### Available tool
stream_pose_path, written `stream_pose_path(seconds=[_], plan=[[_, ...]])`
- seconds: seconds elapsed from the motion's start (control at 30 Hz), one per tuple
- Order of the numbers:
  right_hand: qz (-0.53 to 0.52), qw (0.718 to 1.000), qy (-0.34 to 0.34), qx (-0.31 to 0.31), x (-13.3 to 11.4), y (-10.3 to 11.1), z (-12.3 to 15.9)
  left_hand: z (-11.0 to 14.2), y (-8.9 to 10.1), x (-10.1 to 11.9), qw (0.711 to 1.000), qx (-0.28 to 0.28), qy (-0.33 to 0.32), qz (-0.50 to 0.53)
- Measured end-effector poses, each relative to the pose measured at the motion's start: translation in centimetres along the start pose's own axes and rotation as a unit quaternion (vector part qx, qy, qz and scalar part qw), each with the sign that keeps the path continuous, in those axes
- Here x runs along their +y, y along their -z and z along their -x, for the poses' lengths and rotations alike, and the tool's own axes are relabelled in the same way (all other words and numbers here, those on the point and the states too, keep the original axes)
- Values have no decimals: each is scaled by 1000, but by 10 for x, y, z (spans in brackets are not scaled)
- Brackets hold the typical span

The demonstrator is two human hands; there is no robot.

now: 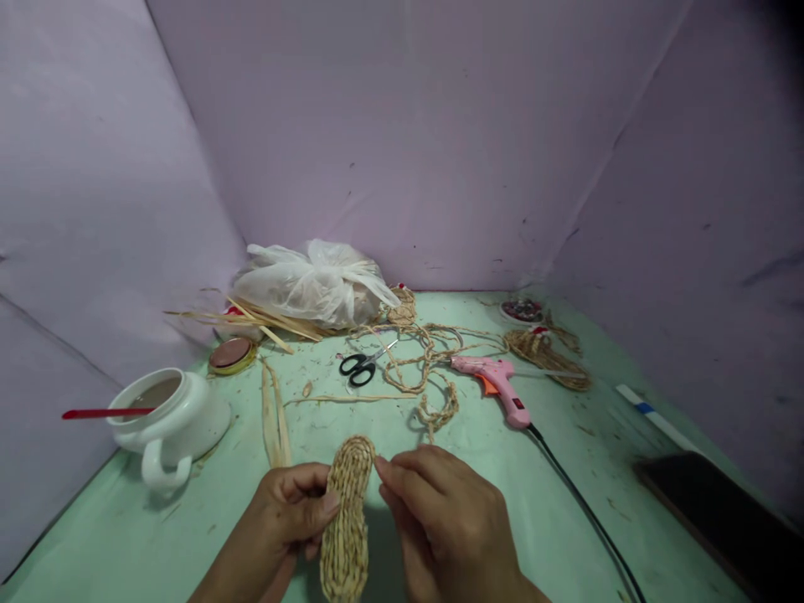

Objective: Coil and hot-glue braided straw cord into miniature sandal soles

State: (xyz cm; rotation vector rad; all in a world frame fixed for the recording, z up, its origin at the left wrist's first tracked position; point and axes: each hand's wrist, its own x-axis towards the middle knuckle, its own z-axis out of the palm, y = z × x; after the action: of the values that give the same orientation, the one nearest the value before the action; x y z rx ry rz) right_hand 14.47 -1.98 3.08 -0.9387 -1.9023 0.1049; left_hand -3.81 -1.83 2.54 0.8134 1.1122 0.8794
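Above the green table (515, 494), my left hand (286, 509) clamps the woven piece (348, 511); my half-curled right hand (452, 512) meets its edge (whether gripping, I cannot tell).

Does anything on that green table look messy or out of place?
A little: the braided cord lies in loose loops by the pink glue gun, and scraps litter the table. Nothing looks clearly spilled or broken.
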Motion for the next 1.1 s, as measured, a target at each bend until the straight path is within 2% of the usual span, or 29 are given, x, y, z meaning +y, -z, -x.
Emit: stream_pose_path(seconds=[0.13,0.23,0.33,0.4,0.47,0.57,0.7,0.77,1.03,1.1], plan=[[-102,991,-77,-33,0,-3,7,-2,-2,-3,1000,-1,2,3],[-167,980,-107,-18,-2,-5,10,-2,-6,-5,1000,2,0,11],[-178,961,-210,-8,-5,-6,10,-1,-9,-7,1000,5,2,23],[-168,944,-281,-33,-6,-5,10,0,-10,-9,1000,7,4,24],[-159,934,-316,-58,-5,-5,10,-1,-9,-10,1000,6,4,25],[-142,936,-312,-74,-4,-4,12,-1,-9,-9,999,3,1,33],[-85,974,-204,-38,-6,-3,13,-1,-9,-7,999,4,3,44],[-64,983,-171,-21,-7,-1,12,-2,-10,-7,999,6,1,46],[12,977,-174,-123,-10,9,9,-3,-8,-11,998,18,-6,55],[6,969,-196,-148,-9,11,9,-2,-8,-10,998,25,-9,58]])
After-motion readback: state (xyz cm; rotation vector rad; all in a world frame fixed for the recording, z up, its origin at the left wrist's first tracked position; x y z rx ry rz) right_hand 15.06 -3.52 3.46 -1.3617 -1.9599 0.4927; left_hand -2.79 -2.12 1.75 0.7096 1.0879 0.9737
